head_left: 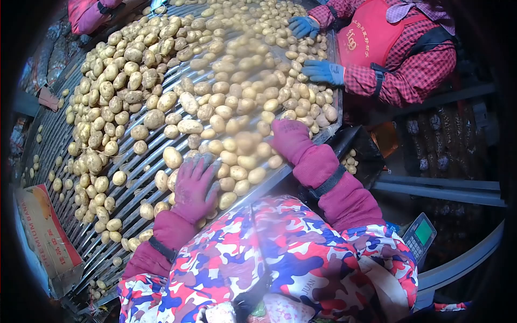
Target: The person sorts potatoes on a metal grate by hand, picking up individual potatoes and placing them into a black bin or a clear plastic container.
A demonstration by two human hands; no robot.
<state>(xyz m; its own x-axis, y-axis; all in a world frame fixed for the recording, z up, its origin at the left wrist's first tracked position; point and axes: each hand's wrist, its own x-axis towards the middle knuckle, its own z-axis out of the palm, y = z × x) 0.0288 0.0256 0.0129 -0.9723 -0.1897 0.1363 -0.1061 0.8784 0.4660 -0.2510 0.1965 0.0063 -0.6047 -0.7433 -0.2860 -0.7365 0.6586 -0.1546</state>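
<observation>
Potatoes (190, 126) lie in a loose spread over a slatted metal sorting table (141, 180). My left hand (195, 185), in a pink glove with greyish fingertips, rests open and flat with spread fingers, touching potatoes near the front edge. Farther right, my gloved right hand (290, 137) is closed in a fist-like curl against potatoes by the table's rim. Its fingertips are turned down and hidden, so whatever is inside them cannot be made out.
Across the right corner, a co-worker in a red apron (365, 35) has two blue-gloved hands (323, 72) at the potatoes. Another person's sleeve (89, 19) shows top left. A banana carton (48, 237) stands left. A keypad device with a green screen (419, 237) is lower right, near metal rails (439, 185).
</observation>
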